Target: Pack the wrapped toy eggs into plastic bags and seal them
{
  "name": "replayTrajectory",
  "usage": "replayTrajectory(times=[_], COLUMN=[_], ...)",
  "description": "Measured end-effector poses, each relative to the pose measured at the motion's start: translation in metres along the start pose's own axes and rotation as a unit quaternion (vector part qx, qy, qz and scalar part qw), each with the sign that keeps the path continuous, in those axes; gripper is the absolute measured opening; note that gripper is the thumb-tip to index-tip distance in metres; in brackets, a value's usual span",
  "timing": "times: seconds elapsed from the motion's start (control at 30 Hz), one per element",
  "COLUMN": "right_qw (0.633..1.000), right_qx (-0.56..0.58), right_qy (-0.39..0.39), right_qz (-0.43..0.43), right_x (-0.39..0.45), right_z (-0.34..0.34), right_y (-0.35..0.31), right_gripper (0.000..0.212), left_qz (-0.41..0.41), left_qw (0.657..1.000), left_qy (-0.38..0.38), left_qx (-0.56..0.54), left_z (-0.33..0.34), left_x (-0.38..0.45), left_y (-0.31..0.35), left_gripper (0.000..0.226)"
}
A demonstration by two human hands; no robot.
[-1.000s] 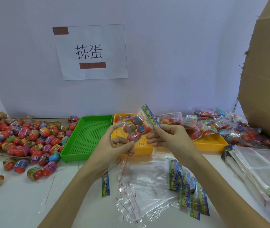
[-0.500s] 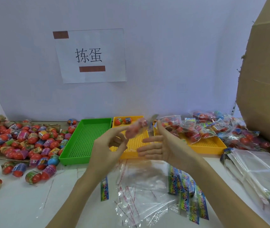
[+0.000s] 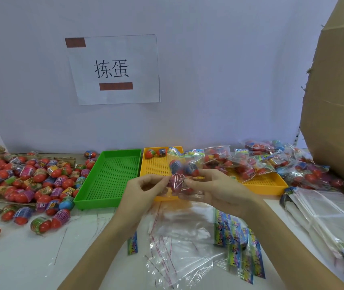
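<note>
Wall sign point(image 3: 114, 69) reading "拣蛋"

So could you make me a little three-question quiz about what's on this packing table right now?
1. True or false: the green tray holds loose eggs.
2. What do the left hand and right hand hold between them? A) a filled bag B) a paper sign C) an empty tray
3. Fill in: the sealed bags are piled on the ___ tray.

Key: 1 false; 2 A; 3 yellow.
</note>
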State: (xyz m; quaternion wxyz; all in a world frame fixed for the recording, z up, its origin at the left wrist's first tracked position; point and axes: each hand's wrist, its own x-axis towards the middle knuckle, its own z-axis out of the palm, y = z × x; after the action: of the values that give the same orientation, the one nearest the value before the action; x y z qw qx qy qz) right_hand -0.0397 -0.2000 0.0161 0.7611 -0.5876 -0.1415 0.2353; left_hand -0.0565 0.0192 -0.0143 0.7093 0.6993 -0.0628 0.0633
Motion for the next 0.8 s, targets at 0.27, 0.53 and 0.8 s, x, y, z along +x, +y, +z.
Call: replayTrajectory(times=[0.27,0.53,0.8], right_qw=[0.986,0.929,0.863], right_qx=[-0.115,-0.153,0.03], right_qy=[0.1,0.301,0.477], right_qz=[-0.073,-0.152,-0.164], right_x=[0.001,-0.006,-0.014], right_z=[0.006,-0.019,-0.089], right_y=[0.001,-0.016,-0.017], right_gripper=[0.029,0.031,0.029], left_qz=[-0.005,0.031,0.025], left_qw=[0.999,0.999,0.998], left_qy=[0.03,0.038,-0.01], left_qx=[-0.039,0.011,0.055], left_z=[-0.003,-0.003,-0.004], left_x=[0.001,-0.001,0.001], left_y=[0.001,0.007,0.006], left_gripper=[0.019,0.018,0.031])
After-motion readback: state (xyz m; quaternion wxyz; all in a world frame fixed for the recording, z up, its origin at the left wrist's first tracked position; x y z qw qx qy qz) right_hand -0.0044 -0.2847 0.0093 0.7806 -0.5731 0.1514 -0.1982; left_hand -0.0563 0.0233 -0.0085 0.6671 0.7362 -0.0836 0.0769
